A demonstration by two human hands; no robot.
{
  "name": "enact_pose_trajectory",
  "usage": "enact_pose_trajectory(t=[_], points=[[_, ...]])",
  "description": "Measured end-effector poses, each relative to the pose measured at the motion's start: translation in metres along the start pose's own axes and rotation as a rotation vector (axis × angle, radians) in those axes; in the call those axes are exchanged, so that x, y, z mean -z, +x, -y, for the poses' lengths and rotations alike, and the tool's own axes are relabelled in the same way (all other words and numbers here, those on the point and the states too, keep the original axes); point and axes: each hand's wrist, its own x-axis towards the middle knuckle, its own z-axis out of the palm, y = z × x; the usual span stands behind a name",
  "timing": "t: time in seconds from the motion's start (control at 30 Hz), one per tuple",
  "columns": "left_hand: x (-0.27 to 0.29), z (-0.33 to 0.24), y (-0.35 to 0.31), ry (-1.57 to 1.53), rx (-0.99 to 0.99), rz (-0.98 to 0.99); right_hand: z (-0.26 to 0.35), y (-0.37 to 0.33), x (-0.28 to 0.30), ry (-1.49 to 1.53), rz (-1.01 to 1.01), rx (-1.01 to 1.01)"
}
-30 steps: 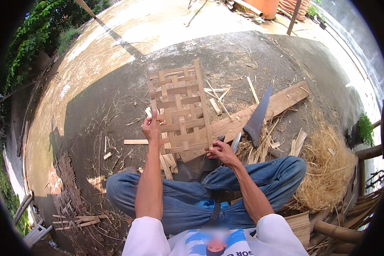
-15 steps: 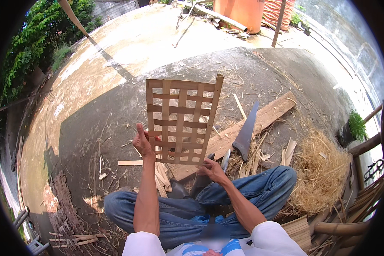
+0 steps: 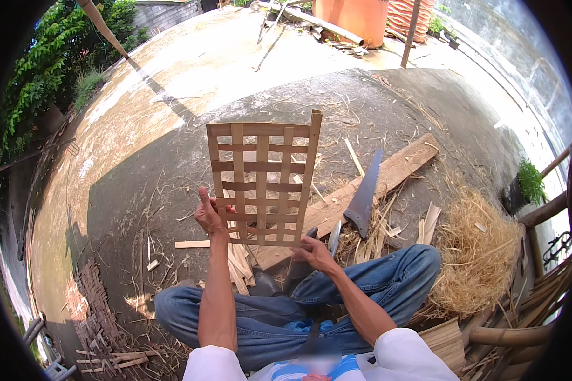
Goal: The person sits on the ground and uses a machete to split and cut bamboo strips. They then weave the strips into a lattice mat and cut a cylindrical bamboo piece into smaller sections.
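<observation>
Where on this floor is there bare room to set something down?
Mostly bare: the shaded floor between the plank and the right-hand wall, and the sunlit floor beyond the panel. Crowded: around the saw, with slivers and the straw heap close by, and below the left hand, where strips lie.

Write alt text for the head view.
A person's left hand holds a woven lattice panel of flat wooden strips by its left edge, the right hand at its lower right corner. Nearby, a handsaw lies across a wooden plank.
</observation>
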Motion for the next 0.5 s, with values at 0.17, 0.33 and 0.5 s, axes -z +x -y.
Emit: enact_pose_trajectory(t=[0.17,0.33,0.5], points=[[0.0016,0.0009,-0.0004,0.001,0.003,-0.004,0.0073,-0.0030,-0.0035,-0.023,-0.016,-0.024],[0.0046,0.0041,0.0032,0.005,0.003,-0.006,0.0074,-0.0027,-0.0034,0.007,-0.016,-0.012],[0.0049,0.0061,0.0018,0.055,0.007,0.002,0.0066,-0.0033,-0.0030,-0.027,-0.032,-0.019]])
